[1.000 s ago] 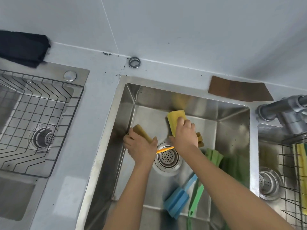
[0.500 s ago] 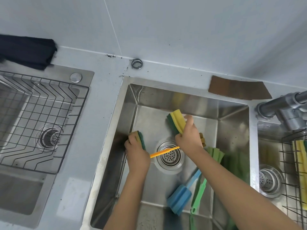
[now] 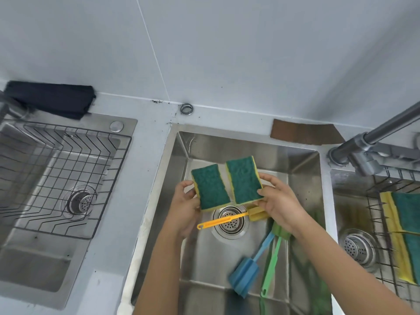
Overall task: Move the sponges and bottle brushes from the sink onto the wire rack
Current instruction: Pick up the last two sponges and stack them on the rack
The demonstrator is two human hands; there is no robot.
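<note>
My left hand (image 3: 184, 208) holds a yellow sponge with a green scouring face (image 3: 210, 187) above the middle sink (image 3: 304, 164). My right hand (image 3: 280, 201) holds a second sponge of the same kind (image 3: 244, 180) right beside it, green faces up. Below them in the basin lie an orange bottle brush (image 3: 221, 222) across the drain, a blue foam-headed brush (image 3: 246, 275) and a green brush (image 3: 271, 262). An empty wire rack (image 3: 68, 169) sits over the left sink. Another wire rack (image 3: 377, 214) at the right holds sponges (image 3: 406, 214).
A dark cloth (image 3: 50, 98) lies on the counter behind the left rack. A brown pad (image 3: 304, 133) lies behind the middle sink. A metal faucet pipe (image 3: 372, 135) juts in from the right. A small metal ring (image 3: 186, 108) sits by the wall.
Both hands have lifted their sponges off the sink floor and turned them green side up, bringing them side by side. The view has tilted, showing more of both racks.
</note>
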